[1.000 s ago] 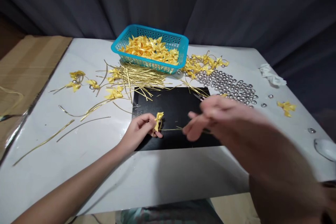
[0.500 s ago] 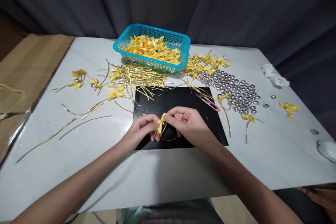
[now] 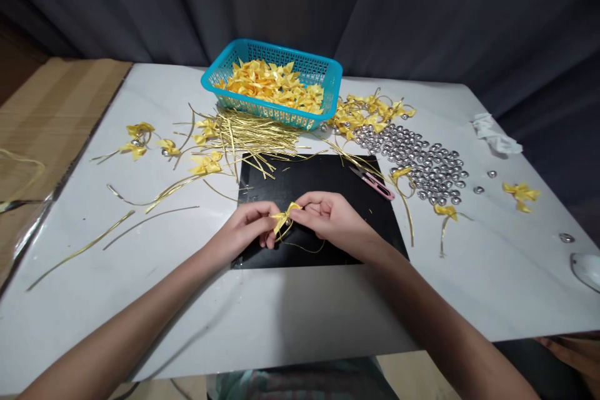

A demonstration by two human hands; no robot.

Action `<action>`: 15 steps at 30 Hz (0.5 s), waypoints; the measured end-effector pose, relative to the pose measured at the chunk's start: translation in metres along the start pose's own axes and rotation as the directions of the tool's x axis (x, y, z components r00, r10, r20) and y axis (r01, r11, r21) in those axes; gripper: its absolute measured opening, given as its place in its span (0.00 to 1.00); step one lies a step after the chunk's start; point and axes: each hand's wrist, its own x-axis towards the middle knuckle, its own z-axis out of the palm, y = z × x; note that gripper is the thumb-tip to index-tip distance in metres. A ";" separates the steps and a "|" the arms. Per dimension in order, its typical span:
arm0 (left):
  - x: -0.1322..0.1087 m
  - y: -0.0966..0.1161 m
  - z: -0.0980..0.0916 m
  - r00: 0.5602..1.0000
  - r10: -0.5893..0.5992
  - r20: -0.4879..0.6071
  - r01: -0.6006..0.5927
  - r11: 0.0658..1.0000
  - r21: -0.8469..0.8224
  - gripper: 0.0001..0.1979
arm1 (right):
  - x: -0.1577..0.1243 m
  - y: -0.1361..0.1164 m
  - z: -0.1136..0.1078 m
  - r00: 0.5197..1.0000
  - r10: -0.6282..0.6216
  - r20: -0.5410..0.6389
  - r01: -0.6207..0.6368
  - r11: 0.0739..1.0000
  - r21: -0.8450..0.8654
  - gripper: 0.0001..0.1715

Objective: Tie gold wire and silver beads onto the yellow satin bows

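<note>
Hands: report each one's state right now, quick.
Left hand: closed, pinching the yellow bow.
Right hand: closed, pinching the same yellow bow from the other side.

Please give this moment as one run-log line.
left hand: holds yellow bow | right hand: holds same bow | gold wire: loops over black mat

A small yellow satin bow (image 3: 284, 217), tilted with one loop pointing up and right, is pinched between the left hand (image 3: 244, 230) and right hand (image 3: 334, 220) just above the black mat (image 3: 323, 184), a thin gold wire (image 3: 307, 247) curling from its knot over the mat.
</note>
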 end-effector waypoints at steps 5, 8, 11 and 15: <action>0.000 -0.001 -0.002 1.000 0.012 -0.019 -0.013 1.000 -0.021 0.10 | 0.001 0.006 0.003 1.000 0.024 -0.011 -0.023 0.999 0.043 0.18; 0.000 -0.002 -0.003 1.000 0.009 -0.022 -0.010 0.999 -0.030 0.10 | 0.000 0.004 0.002 0.997 0.007 -0.075 -0.001 0.997 0.082 0.16; 0.000 -0.003 -0.003 1.000 0.003 -0.010 -0.004 0.999 -0.035 0.09 | -0.001 0.001 0.003 0.993 0.005 -0.118 0.005 0.996 0.090 0.16; 0.001 -0.003 -0.002 1.000 -0.007 -0.009 0.007 0.999 -0.036 0.09 | -0.006 -0.004 0.006 0.985 -0.021 -0.170 0.046 0.988 0.148 0.17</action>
